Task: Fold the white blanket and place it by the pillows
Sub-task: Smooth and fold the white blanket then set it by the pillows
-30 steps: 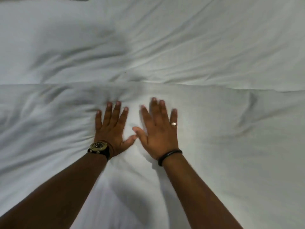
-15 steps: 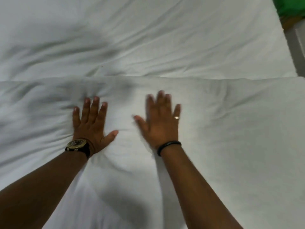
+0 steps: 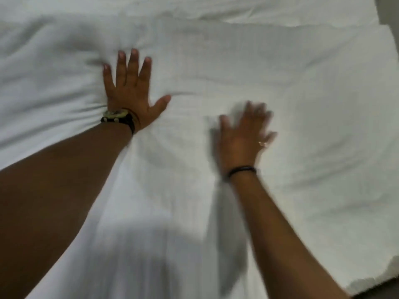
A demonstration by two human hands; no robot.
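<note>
Palms flat on white blanket (image 3: pixel 280 87), spread over bed, folded edge running across far side. Left hand (image 3: pixel 131 89), fingers straight & splayed, pressing down just short of that edge; creases bunched beside wrist w/ watch (image 3: pixel 116 116). Right hand (image 3: pixel 244 134) blurred, fingers extended, nearer than left & well apart from it. Best: sweep outward from centre w/ even pressure, push air & wrinkles toward blanket's ends, square corners before next fold. Pillows not in view.

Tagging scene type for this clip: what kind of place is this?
Most likely a bedroom: the view looks down on a bed. A white blanket covers nearly everything, both hands lie flat on it, and its edge overlaps more white bedding behind.
</note>
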